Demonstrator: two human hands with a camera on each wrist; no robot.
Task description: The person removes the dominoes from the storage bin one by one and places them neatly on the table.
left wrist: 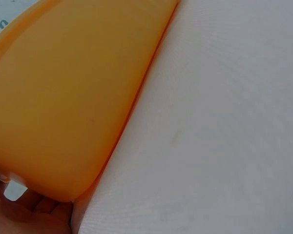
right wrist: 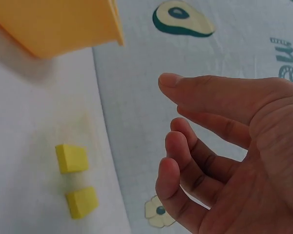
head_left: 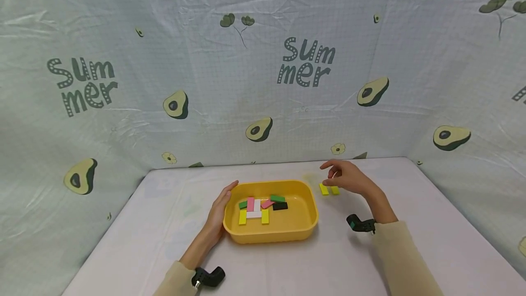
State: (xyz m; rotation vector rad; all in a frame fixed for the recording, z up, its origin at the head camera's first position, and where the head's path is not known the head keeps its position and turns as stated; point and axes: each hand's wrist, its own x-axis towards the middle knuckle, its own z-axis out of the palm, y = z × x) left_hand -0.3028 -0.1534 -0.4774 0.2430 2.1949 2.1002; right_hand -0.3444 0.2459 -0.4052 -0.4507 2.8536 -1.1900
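Blocks, yellow, two [head_left: 329,190]: on the table [head_left: 164,236], just right of the tray [head_left: 304,229], side by side, long axes running away from the person. Right hand [head_left: 349,178]: above them, empty, fingers [right wrist: 185,146] loosely bent and apart, blocks just below the fingertips; the nearer hand by far. Left hand [head_left: 219,209]: on the tray's far side from the blocks, fingers straight and flat against its left wall. Tray contents: pink, white, green, black and yellow pieces [head_left: 263,207].

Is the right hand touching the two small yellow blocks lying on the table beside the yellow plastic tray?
Apart. The right wrist view shows the right hand open, clear table showing between its fingers and the two yellow blocks.
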